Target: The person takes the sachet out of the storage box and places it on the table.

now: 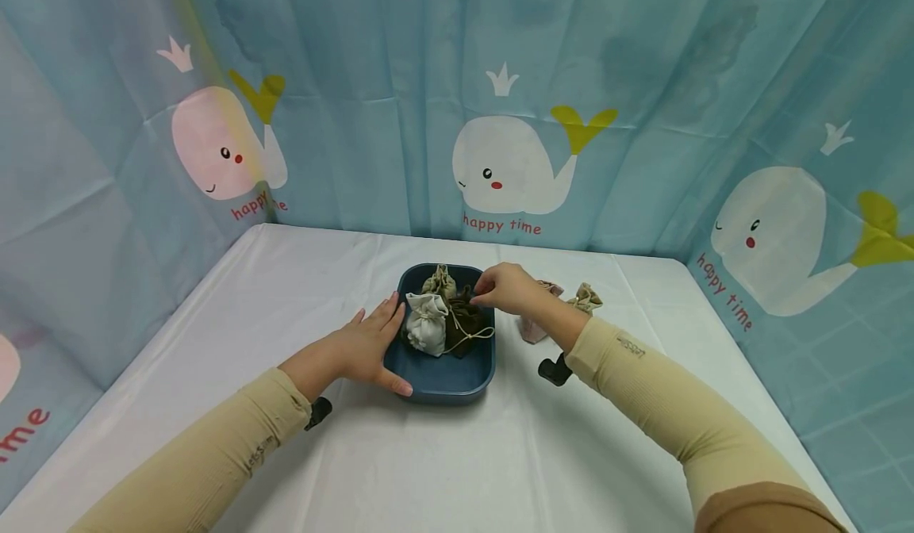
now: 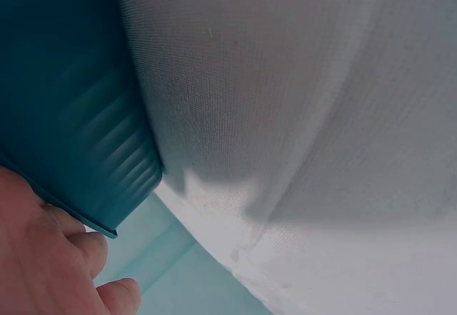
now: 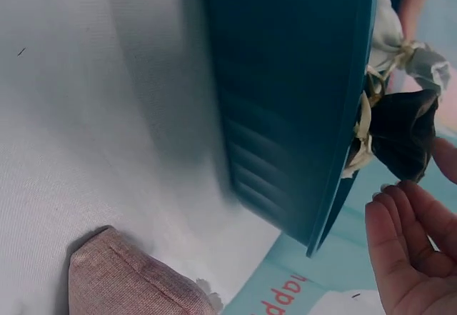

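A blue container holds a white pouch, a dark brown pouch with a pale cord, and an olive-green pouch. My left hand rests against its left side, fingers spread along the rim and thumb at the near-left corner; in the left wrist view its curved fingers touch the rim. Over the right rim, my right hand pinches the top of the dark brown pouch. The right wrist view shows the fingertips at the edge of the dark cloth, beside the white pouch.
Right of the container, a pinkish pouch lies on the white tablecloth, partly behind my right forearm, with an olive-gold pouch beside it. The pinkish cloth shows low in the right wrist view. A patterned blue curtain surrounds the table.
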`<state>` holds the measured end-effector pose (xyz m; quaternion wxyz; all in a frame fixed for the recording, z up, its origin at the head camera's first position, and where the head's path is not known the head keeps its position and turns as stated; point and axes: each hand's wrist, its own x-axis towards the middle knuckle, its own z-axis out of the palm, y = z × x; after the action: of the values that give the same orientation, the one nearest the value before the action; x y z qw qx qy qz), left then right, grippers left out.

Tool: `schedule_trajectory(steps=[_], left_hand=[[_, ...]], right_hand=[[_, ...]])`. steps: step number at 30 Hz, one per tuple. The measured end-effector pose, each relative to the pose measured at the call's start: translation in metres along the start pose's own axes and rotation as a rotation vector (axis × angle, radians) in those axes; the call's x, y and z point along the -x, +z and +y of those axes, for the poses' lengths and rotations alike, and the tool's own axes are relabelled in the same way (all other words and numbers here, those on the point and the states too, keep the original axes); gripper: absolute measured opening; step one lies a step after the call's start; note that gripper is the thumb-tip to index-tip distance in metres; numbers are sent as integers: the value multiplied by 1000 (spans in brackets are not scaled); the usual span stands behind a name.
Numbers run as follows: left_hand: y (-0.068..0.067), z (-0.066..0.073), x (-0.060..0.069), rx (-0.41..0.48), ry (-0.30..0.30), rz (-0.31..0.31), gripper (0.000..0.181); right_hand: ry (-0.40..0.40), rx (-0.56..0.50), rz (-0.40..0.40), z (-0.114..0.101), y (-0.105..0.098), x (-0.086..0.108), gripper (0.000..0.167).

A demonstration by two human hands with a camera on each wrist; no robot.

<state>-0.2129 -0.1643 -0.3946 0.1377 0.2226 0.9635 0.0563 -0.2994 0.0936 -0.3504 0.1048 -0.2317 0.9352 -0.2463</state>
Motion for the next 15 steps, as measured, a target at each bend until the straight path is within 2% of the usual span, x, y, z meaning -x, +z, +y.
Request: schedule_trajectory(steps=[15], left_hand=[[0,-1,0,-7,5,8,134]], right_hand=[[-50,47,-54,1,5,-5,30]])
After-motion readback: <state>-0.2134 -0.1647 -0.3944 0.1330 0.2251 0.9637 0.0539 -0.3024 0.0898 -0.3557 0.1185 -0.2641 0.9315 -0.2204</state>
